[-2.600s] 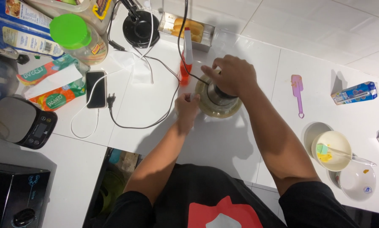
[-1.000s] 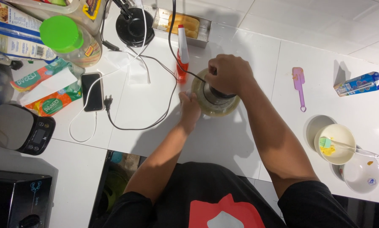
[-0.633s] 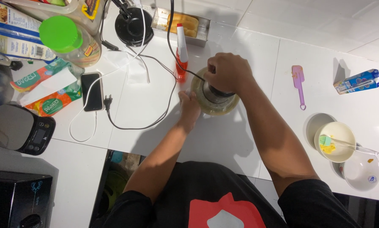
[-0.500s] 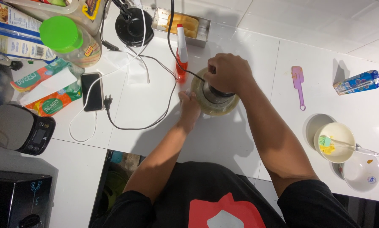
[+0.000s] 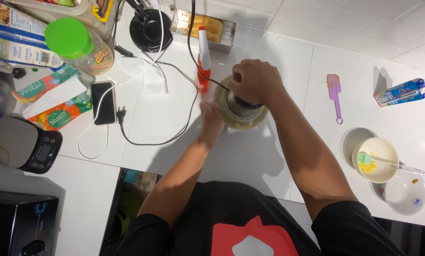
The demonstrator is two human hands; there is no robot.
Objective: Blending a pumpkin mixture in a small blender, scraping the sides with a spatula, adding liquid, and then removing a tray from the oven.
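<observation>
A round chopper bowl (image 5: 244, 120) with a yellowish mix inside stands on the white counter (image 5: 269, 156). My right hand (image 5: 254, 81) presses down over the dark motor unit (image 5: 238, 104) on top of it, fingers closed around it. A black cord (image 5: 193, 42) runs from the unit toward the back. My left hand (image 5: 212, 119) grips the bowl's left side. A red spray bottle (image 5: 204, 61) with a white cap stands just behind the bowl.
A pink spatula (image 5: 335, 97) and a blue carton (image 5: 402, 92) lie to the right. A cream bowl with a brush (image 5: 374, 160) sits beside a white dish (image 5: 406, 193). On the left are a phone (image 5: 103, 102), a kitchen scale (image 5: 20, 144), a green-lidded jar (image 5: 77, 45) and a metal tin (image 5: 204, 28).
Both hands stay on the chopper. My left hand has closed in against the bowl's side since the earliest frame; in the last second almost nothing has moved.
</observation>
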